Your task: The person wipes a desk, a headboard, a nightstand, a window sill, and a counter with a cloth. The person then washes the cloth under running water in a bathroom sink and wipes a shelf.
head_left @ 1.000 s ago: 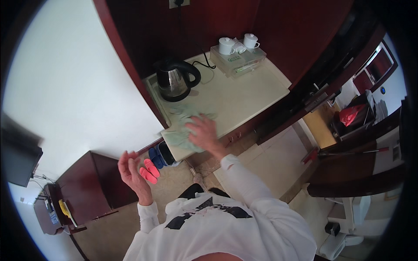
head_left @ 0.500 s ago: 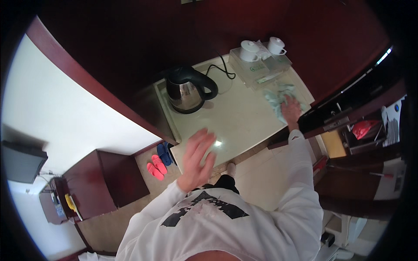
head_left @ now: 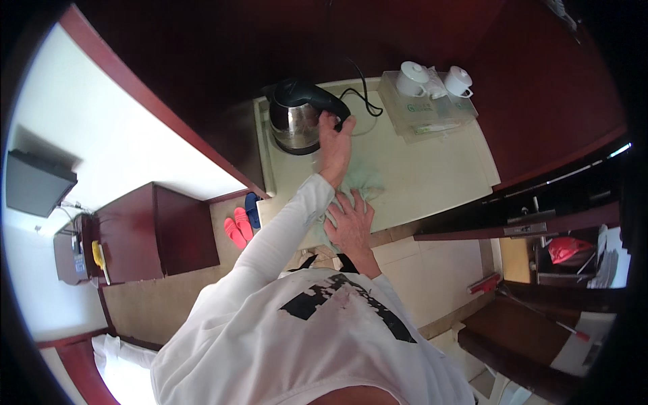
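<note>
Reference: clock face centred on the pale, cream-coloured rectangular counter top, 12 o'clock farthest from the operator.

Change 1: the left hand, unloaded and near the front edge half a second ago, has moved to 10 o'clock. Its fingers are closed around the lower end of the black curved handle of the kettle with a silver metal body. Whether the kettle base is raised off the surface cannot be told.

Change 2: the right hand has travelled from the 3 o'clock end to 7 o'clock. The fingers are spread wide and laid flat on the thin, pale green fabric cloth, pressing it rather than pinching it. The cloth lies loosely spread, partly hidden by the hand and blurred.

Effect, as judged: both hands are engaged, the left controlling the kettle and the right covering the surface just in front of it.

Unaltered: the clear plastic box at 1 o'clock carries two white lidded cups. The black power cord loops at 12 o'clock, between kettle and box.
</note>
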Available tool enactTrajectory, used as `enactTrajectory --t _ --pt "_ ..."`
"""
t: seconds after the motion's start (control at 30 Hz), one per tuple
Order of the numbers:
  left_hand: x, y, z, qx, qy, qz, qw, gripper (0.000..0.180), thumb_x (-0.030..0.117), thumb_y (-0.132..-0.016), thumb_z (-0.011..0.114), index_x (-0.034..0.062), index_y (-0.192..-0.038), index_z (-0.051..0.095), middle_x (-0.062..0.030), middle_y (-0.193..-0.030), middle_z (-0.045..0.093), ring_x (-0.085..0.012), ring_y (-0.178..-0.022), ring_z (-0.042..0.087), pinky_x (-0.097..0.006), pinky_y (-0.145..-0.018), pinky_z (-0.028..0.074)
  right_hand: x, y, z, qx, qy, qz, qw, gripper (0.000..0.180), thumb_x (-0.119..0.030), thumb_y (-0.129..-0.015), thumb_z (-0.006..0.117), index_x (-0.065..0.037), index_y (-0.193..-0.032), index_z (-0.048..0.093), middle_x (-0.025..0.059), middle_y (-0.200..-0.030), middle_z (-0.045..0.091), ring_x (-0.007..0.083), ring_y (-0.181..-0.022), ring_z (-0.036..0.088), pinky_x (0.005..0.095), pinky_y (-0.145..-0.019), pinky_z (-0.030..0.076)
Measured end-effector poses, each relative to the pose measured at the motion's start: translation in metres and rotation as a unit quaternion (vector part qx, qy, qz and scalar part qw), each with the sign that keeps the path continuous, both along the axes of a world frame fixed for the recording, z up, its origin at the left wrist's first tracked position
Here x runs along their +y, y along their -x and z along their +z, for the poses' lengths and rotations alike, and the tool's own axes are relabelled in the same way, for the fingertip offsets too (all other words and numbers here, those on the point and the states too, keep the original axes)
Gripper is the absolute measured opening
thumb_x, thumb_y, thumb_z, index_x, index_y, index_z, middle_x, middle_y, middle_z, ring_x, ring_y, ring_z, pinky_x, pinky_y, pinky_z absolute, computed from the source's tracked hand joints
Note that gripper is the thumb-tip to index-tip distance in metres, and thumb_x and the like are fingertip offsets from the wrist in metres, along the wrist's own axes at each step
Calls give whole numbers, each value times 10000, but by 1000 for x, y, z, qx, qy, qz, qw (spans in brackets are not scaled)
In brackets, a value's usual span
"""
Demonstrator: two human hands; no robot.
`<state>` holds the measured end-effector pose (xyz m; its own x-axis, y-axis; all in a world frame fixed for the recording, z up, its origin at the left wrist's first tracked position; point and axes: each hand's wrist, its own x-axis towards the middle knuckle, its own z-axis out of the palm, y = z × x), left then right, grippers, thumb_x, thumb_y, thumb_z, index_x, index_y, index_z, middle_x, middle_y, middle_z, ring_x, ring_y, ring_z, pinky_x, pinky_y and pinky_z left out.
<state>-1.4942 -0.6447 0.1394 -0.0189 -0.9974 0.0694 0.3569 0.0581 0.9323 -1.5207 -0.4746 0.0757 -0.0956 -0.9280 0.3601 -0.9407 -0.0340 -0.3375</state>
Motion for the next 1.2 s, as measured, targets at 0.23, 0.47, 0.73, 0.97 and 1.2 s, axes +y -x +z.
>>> enactTrajectory --t 0.23,0.47,0.73,0.97,1.2 --pt "16 -20 6 -59 -42 93 993 426 327 -877 619 -14 -1092 480 -98 -991 568 -162 -900 523 -308 -804 421 -1 111 -7 22 15 -120 992 411 -239 -711 639 -236 -1122 622 45 -1249 534 327 -1204 438 530 -869 404" --pt "61 -79 -9 -185 -26 101 977 254 257 -880 636 23 -847 545 27 -614 474 -66 -512 430 -246 -448 357 -10 177 -17 40 30 -231 972 366 -229 -749 616 -192 -1111 649 81 -1181 579 346 -1073 502 493 -847 430" --pt "109 -96 -15 -191 -9 30 981 252 178 -811 693 3 -916 546 23 -669 511 -63 -543 474 -238 -481 400 -10 157 83 -638 210 -174 720 321 -26 -779 576 8 -1095 616 87 -1042 619 173 -908 585 273 -850 460" --pt "106 -97 -15 -184 -18 -12 983 318 162 -790 677 -31 -1017 565 -32 -724 570 -86 -650 490 -284 -589 441 -52 35 167 -194 241 124 943 336 -23 -715 602 -47 -1046 654 129 -1056 633 287 -1047 565 391 -915 435" --pt "102 -105 -25 -198 -17 -47 979 246 56 -760 620 -40 -978 559 -65 -765 600 -126 -704 519 -302 -652 461 -123 -44 169 -45 -4 100 994 329 -330 -778 654 -122 -1033 664 112 -1157 594 340 -1088 538 428 -893 442"
